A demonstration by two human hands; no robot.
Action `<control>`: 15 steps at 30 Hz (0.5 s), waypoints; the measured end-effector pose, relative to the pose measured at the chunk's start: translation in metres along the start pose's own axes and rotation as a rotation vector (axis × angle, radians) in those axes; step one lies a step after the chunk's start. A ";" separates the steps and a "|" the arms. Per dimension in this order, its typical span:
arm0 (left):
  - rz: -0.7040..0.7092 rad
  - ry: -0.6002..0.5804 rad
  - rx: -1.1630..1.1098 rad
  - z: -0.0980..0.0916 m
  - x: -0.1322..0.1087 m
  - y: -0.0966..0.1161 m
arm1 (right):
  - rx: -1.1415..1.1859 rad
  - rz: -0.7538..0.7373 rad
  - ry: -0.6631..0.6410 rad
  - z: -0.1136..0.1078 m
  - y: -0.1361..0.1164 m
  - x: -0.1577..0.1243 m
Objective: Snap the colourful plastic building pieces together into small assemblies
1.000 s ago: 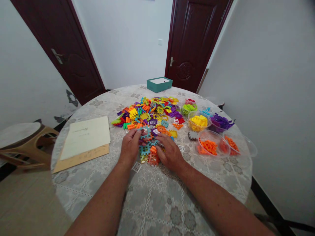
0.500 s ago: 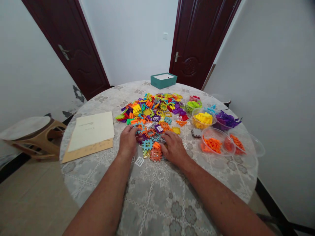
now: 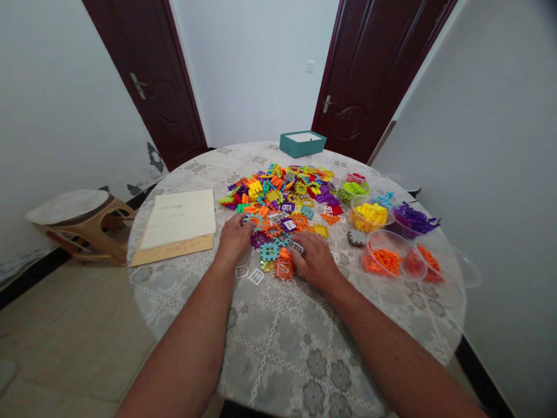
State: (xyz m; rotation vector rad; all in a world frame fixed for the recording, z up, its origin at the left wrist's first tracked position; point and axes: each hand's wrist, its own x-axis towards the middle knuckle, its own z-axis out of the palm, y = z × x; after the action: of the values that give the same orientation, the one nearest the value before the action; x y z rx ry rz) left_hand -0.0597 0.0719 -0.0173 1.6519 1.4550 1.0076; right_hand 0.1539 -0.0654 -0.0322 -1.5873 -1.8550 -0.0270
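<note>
Hands both down on tabletop (image 3: 282, 348), at near edge of block pile (image 3: 282, 191). Grip of left hand (image 3: 235, 235) half closed: knuckles up, fingers curled, tips touching blue ring-shaped piece (image 3: 252, 220); can't tell whether anything pinched. Grip of right hand (image 3: 315, 261) wide: palm down, fingers flat, tips on white window piece (image 3: 296, 247), nothing visibly held.

Btwn hands: blue lattice square (image 3: 269, 251), purple piece (image 3: 260, 238) just behind it, orange-red lattice square (image 3: 284, 269) just beside right thumb. Loose window pieces (image 3: 241, 271) on cloth just below left hand.

Rest of pile farther back, approx. centre of tabletop, mixed yellow, orange, purple, green.

To right, clear bowls sorted by colour: green bowl (image 3: 354, 188), yellow bowl (image 3: 371, 213), orange bowl (image 3: 387, 258) nearest right hand, 2nd orange-red bowl (image 3: 424, 264) beside it. Purple heap (image 3: 413, 217) near right edge, container hard to make out.

Far edge: teal box (image 3: 303, 143). Left side: cream sheets (image 3: 180, 212) on brown envelope (image 3: 172, 249), apart from pile.

Off tabletop, left: wooden stool (image 3: 80, 223) on floor.
</note>
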 end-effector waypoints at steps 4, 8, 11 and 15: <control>0.096 -0.052 0.196 0.000 -0.002 0.001 | -0.010 -0.051 -0.027 -0.002 -0.008 0.016; 0.146 -0.079 0.314 -0.001 -0.007 0.007 | -0.120 -0.141 -0.165 0.003 -0.019 0.038; 0.147 -0.095 0.397 -0.003 -0.007 0.008 | -0.206 -0.164 -0.260 0.011 -0.021 0.050; 0.134 -0.159 0.507 -0.005 -0.005 0.004 | -0.250 -0.151 -0.292 0.021 -0.016 0.054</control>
State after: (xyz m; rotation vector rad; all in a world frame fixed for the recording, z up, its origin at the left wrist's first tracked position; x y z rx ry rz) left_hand -0.0629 0.0668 -0.0123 2.1572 1.5916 0.5805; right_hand 0.1288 -0.0136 -0.0149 -1.6842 -2.2706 -0.1029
